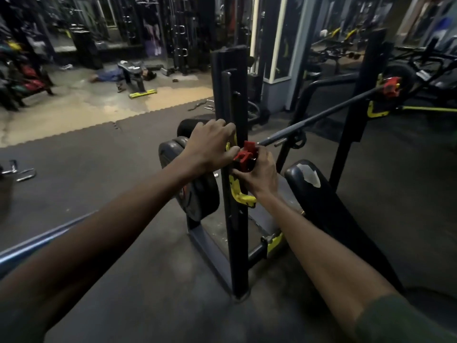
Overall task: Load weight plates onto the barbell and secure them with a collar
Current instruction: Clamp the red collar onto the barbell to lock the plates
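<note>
Barbell (319, 116) lies across the bench-press rack, its shaft running from the near upright (232, 169) back to the far upright, where a second red collar (391, 87) already sits on the far end. At the near end, black weight plates (195, 184) hang on the sleeve just outside the near upright, so loading on this side looks done and the step in hand is the collar. The red clamp collar (244, 155) is at the bar right beside the yellow bar hook (238, 194), and the right hand (259, 174) is wrapped around it, fingers curled under and thumb near its lever. The left hand (210, 147) lies over the top of the plates, fingers reaching to the upright, apparently steadying the stack; it rests rather than grips. Whether the collar's lever is latched cannot be told, as the hand and upright hide much of it. The next move likely calls for pressing the collar flush against the plates and snapping the lever down, keeping fingers clear of the clamp.
</note>
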